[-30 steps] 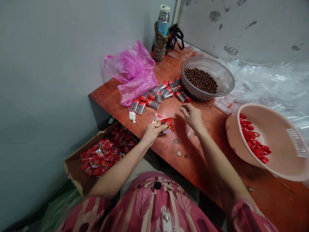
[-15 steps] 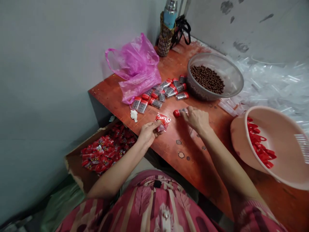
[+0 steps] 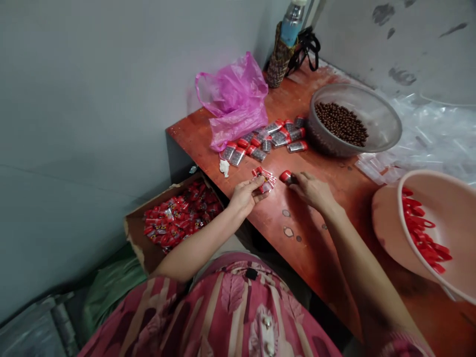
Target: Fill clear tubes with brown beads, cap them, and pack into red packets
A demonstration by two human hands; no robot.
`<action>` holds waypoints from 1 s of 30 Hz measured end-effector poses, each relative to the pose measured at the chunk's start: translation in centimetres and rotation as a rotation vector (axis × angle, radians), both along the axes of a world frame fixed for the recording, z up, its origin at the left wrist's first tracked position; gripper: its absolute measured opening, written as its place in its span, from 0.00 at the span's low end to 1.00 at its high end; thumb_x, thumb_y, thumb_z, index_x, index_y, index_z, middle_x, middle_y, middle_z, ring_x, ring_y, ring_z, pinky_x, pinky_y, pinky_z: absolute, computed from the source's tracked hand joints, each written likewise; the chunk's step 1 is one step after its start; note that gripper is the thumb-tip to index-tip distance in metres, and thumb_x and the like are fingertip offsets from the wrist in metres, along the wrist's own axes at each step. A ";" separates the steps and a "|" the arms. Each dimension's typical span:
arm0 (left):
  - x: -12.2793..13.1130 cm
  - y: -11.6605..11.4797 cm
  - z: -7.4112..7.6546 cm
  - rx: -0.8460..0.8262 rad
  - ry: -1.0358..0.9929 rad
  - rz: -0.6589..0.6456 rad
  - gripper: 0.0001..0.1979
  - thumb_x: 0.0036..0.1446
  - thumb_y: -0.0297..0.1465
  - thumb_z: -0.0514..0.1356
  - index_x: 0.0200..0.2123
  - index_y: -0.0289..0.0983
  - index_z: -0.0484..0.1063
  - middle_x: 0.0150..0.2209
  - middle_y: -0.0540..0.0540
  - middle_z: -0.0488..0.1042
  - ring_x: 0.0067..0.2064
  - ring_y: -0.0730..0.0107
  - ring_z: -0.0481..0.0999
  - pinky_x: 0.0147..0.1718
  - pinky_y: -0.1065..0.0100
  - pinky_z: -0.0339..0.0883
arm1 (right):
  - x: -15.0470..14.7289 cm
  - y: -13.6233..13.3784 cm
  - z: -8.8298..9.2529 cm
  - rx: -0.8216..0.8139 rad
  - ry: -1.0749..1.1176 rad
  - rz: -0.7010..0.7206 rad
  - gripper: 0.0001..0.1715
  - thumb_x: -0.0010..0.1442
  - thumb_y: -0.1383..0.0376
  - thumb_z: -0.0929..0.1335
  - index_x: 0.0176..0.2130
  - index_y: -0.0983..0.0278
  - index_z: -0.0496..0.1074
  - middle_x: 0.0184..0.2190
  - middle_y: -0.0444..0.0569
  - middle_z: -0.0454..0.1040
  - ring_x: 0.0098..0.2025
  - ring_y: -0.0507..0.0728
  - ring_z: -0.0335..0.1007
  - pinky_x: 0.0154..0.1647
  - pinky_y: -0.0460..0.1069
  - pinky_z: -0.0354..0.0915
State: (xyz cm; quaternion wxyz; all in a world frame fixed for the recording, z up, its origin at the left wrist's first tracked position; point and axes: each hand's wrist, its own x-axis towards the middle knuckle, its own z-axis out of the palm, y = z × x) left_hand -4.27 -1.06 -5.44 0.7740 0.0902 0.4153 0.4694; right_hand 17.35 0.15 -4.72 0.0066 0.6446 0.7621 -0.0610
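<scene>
In the head view, with the gap between the two hands as the dial's centre, the left hand (image 3: 247, 195) sits at 9 o'clock, pinching a small red-and-clear packet (image 3: 267, 181) between thumb and fingers above the red-brown table (image 3: 316, 243). The right hand (image 3: 314, 191) is at 3 o'clock, its fingers curled narrowly round a small red-capped container (image 3: 285, 177), whose cap points toward the packet; whether the container touches the table I cannot tell. From 11 to 12 o'clock lie more red-capped containers (image 3: 280, 137) filled with dark beads, and beyond them, at 11, a crumpled pink plastic bag (image 3: 236, 99). A blue flask (image 3: 291, 32) stands in a woven holder (image 3: 277, 69) at 12. At 2 is a translucent bowl (image 3: 383, 129) of brown beads (image 3: 344, 124); between 2 and 3, a pile of clear plastic pieces (image 3: 435, 134). Toward 4, a pink basin (image 3: 386, 233) holds red plastic pieces (image 3: 424, 235). Toward 8, below the tabletop, an open cardboard box (image 3: 136, 228) contains many red packets (image 3: 182, 215).
</scene>
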 end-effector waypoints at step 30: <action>3.9 -2.3 0.8 0.205 -0.056 -0.183 0.19 0.33 0.36 0.73 0.26 0.31 0.73 0.25 0.48 0.76 0.25 0.76 0.73 0.25 0.74 0.66 | -7.5 -10.5 -0.8 0.216 1.273 -0.592 0.19 0.50 0.54 0.73 0.36 0.62 0.67 0.26 0.41 0.72 0.22 0.50 0.69 0.21 0.45 0.66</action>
